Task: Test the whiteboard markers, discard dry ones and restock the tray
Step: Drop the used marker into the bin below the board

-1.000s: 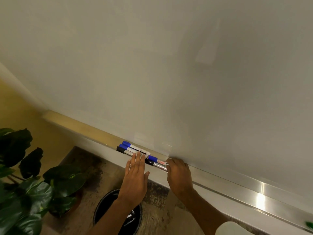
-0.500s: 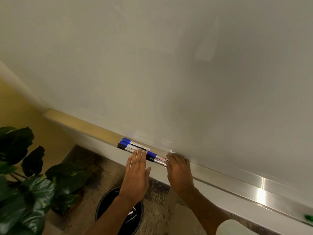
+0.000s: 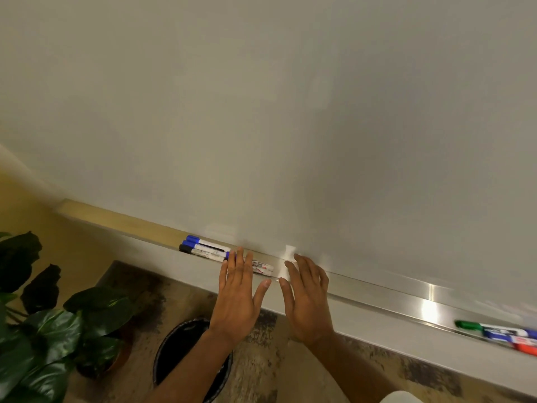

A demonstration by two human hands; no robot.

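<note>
Left hand (image 3: 236, 292) lies flat, fingers straight, tips over the markers (image 3: 205, 251) bunched toward the tray's (image 3: 377, 289) left end; right hand (image 3: 308, 298) spread, empty, just beside. Light, slick barrels, they'd likely roll, so pinch one mid-barrel.

A plant (image 3: 37, 338) with broad, glossy dark green leaves is seen at the lower left. Its brownish pot (image 3: 117, 354) is partly hidden by the leaves and is set on a mottled beige and dark brown floor (image 3: 139, 282). A yellowish wall (image 3: 26, 207) is seen behind the plant, at the left edge.
</note>
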